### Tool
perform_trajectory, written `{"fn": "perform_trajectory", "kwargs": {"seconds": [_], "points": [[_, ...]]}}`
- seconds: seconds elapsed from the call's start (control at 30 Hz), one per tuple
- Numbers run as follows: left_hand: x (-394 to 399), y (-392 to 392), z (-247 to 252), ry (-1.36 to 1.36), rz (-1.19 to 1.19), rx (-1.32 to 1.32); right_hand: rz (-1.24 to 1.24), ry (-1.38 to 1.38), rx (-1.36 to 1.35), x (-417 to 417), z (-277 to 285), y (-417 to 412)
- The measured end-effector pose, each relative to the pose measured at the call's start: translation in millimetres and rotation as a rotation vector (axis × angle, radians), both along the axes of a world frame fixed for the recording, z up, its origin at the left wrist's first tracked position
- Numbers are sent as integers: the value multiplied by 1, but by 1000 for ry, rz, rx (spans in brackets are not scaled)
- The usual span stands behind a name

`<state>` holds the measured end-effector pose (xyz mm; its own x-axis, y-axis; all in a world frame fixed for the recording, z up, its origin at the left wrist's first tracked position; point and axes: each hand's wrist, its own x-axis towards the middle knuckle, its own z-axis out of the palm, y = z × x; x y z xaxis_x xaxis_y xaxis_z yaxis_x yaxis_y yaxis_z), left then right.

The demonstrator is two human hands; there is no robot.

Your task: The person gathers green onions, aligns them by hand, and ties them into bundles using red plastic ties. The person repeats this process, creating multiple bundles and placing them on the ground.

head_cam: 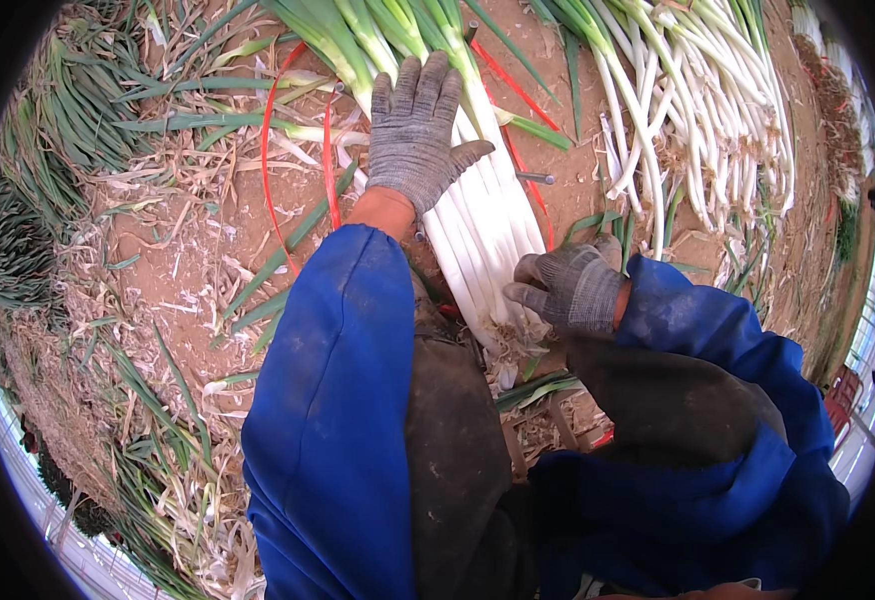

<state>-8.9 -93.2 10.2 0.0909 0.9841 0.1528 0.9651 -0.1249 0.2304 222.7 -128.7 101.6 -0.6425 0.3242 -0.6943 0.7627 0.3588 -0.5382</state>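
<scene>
A row of Welsh onions [486, 217] lies before me, white stalks toward my knees and green tops pointing away. My left hand [421, 135], in a grey knit glove, rests flat across the upper stalks with its thumb out to the right. Beside the root ends [512, 334], my right hand [576, 285], gloved alike, has its fingers bent; whether anything is inside them is hidden. Loops of red strap [266, 150] run on the left of the row, and another red strap [512, 150] passes on the right. Short metal rods [535, 178] stick out along both sides.
A loose heap of Welsh onions [707, 127] lies at the upper right. Piles of green leaves [81, 127] lie at the far left. Dry peelings [205, 525] and cut leaves litter the soil. A red plastic crate or seat [842, 401] stands at the right rim.
</scene>
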Motion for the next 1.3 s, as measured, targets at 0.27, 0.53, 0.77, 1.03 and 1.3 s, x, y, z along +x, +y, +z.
{"fn": "perform_trajectory", "kwargs": {"seconds": [0.27, 0.53, 0.77, 1.03, 1.3], "points": [[18, 14, 2, -30, -16, 12, -35, 53, -223, 1, -96, -17], [3, 40, 28, -87, 22, 20, -126, -185, -356, -21, -64, 4], [-11, 62, 14, -63, 124, 78, -70, -156, -285, -17, -89, -7], [-23, 59, 10, -81, 112, 53, -73, -51, -296, -22, -86, -9], [-2, 69, 1, -118, 93, 117, -201, -16, -217, -7, -121, -22]]}}
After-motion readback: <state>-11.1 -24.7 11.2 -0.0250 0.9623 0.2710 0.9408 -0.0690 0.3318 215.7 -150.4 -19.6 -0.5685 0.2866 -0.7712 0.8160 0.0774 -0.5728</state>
